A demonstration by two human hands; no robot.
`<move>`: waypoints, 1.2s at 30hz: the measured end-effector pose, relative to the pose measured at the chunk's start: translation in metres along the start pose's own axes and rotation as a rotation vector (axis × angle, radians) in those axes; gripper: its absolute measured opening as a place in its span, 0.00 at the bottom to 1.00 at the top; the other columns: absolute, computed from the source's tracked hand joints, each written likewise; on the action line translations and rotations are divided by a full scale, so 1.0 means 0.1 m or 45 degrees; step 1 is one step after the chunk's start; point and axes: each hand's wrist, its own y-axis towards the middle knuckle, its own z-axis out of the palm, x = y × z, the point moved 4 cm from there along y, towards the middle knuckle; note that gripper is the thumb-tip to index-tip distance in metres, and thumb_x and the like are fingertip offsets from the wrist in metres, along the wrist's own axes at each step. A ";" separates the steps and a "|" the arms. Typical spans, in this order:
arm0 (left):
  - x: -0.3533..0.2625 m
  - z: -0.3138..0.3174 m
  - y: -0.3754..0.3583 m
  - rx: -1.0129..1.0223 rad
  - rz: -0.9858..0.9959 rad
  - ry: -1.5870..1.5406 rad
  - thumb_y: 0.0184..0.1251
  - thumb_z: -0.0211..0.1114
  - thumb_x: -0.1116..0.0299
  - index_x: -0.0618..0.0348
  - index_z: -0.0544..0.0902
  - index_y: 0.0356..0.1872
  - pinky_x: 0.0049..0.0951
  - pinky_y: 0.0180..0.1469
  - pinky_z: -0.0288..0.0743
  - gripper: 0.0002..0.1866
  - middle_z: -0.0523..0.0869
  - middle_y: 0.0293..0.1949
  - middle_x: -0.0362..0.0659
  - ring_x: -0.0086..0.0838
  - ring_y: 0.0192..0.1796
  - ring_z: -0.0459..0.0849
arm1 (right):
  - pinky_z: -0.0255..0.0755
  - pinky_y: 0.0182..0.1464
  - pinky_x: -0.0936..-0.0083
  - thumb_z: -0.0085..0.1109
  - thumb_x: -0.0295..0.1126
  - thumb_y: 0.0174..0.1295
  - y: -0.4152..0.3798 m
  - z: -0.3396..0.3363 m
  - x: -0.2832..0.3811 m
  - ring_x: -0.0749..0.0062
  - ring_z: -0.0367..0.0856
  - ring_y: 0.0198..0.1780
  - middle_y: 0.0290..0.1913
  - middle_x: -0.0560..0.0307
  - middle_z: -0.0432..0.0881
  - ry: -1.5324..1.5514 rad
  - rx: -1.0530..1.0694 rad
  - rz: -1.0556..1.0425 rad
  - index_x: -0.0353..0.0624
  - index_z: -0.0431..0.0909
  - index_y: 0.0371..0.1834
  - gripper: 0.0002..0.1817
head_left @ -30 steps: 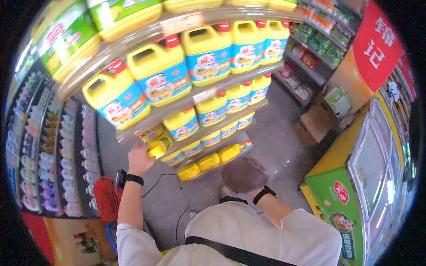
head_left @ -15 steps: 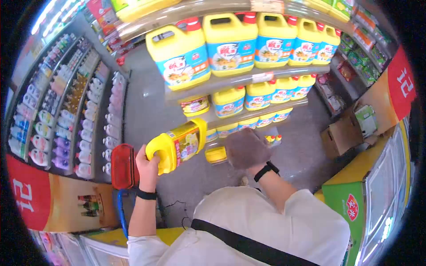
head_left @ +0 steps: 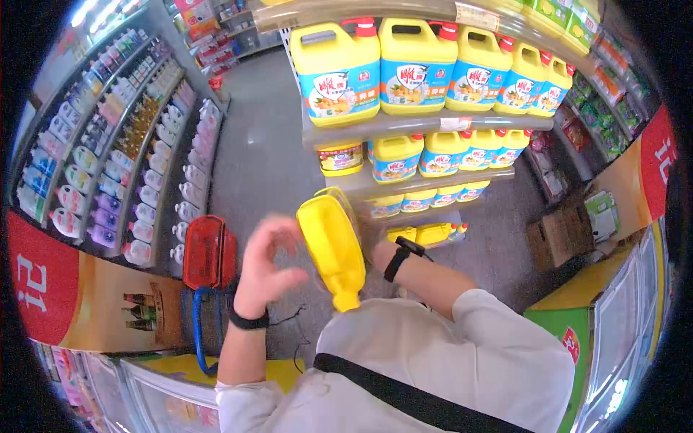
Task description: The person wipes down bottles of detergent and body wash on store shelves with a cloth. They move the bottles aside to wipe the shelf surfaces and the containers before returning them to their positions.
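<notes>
In front of my chest a yellow detergent jug [head_left: 333, 249] is in the air, tilted, its narrow neck pointing down toward me and its narrow side facing me. My left hand [head_left: 271, 263] is just left of the jug, slightly blurred, with thumb and fingers spread apart. On the far right side of the jug is my right hand [head_left: 385, 252], supporting it; its fingers are hidden behind the jug. Greyish-brown cloth [head_left: 373, 232] shows faintly by that hand. Both wrists wear black bands.
Ahead, a tiered display rack [head_left: 433, 124] carries rows of yellow jugs with blue labels. On the left, shelves [head_left: 130, 159] hold many bottles. A red shopping basket [head_left: 204, 252] with a blue handle stands at lower left. A cardboard box [head_left: 559, 234] sits at right beside freezers [head_left: 635, 289].
The jug has swung from lying label-up in my left hand to neck toward me. My left hand has let go and opened; my right hand with the cloth has moved behind the jug.
</notes>
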 end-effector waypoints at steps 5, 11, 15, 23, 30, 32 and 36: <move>-0.02 0.04 0.59 0.217 0.251 0.650 0.38 0.86 0.61 0.63 0.69 0.65 0.36 0.68 0.67 0.50 0.74 0.65 0.47 0.35 0.66 0.73 | 0.72 0.65 0.63 0.43 0.40 0.76 0.02 0.46 -0.03 0.62 0.78 0.61 0.63 0.49 0.77 -0.128 0.503 0.321 0.43 0.69 0.67 0.21; 0.33 -0.04 0.86 0.529 -0.112 0.123 0.31 0.87 0.75 0.63 0.73 0.62 0.33 0.64 0.72 0.47 0.82 0.59 0.44 0.30 0.60 0.80 | 0.71 0.62 0.63 0.48 0.37 0.71 -0.09 0.66 0.36 0.59 0.77 0.57 0.56 0.48 0.77 -0.794 0.317 -0.048 0.40 0.71 0.62 0.20; 0.64 -0.06 0.61 0.017 -0.001 -0.284 0.36 0.81 0.81 0.64 0.78 0.55 0.34 0.59 0.77 0.37 0.87 0.51 0.43 0.29 0.54 0.85 | 0.71 0.59 0.63 0.51 0.35 0.68 -0.56 1.08 0.65 0.56 0.76 0.55 0.51 0.48 0.78 -2.669 0.032 -0.944 0.38 0.72 0.58 0.19; 0.75 0.43 0.30 -0.289 -0.127 -0.016 0.42 0.82 0.74 0.61 0.70 0.56 0.34 0.57 0.77 0.38 0.83 0.51 0.44 0.29 0.54 0.83 | 0.73 0.59 0.62 0.70 0.34 0.56 -0.61 1.14 1.17 0.54 0.80 0.54 0.53 0.46 0.80 -1.552 -0.035 -1.263 0.40 0.66 0.68 0.36; 0.34 0.58 0.22 -0.369 -0.054 0.396 0.40 0.84 0.67 0.61 0.74 0.53 0.34 0.53 0.78 0.36 0.85 0.46 0.47 0.32 0.48 0.85 | 0.75 0.50 0.77 0.62 0.36 0.67 -0.88 1.29 1.09 0.82 0.79 0.49 0.48 0.58 0.83 -1.549 -0.298 -0.921 0.36 0.78 0.54 0.18; 0.25 0.55 0.22 -0.295 -0.037 0.670 0.40 0.84 0.64 0.62 0.74 0.53 0.34 0.52 0.78 0.37 0.85 0.46 0.49 0.34 0.49 0.86 | 0.75 0.47 0.77 0.62 0.36 0.67 -0.88 1.16 0.99 0.81 0.80 0.46 0.45 0.59 0.84 -1.340 -0.312 -0.949 0.34 0.79 0.52 0.17; 0.25 0.45 0.16 -0.211 -0.188 0.604 0.39 0.85 0.64 0.62 0.74 0.53 0.35 0.52 0.79 0.38 0.86 0.46 0.49 0.34 0.49 0.86 | 0.76 0.46 0.72 0.63 0.36 0.65 -0.99 1.32 0.89 0.69 0.83 0.42 0.42 0.54 0.86 -1.727 -0.237 -1.264 0.37 0.79 0.53 0.18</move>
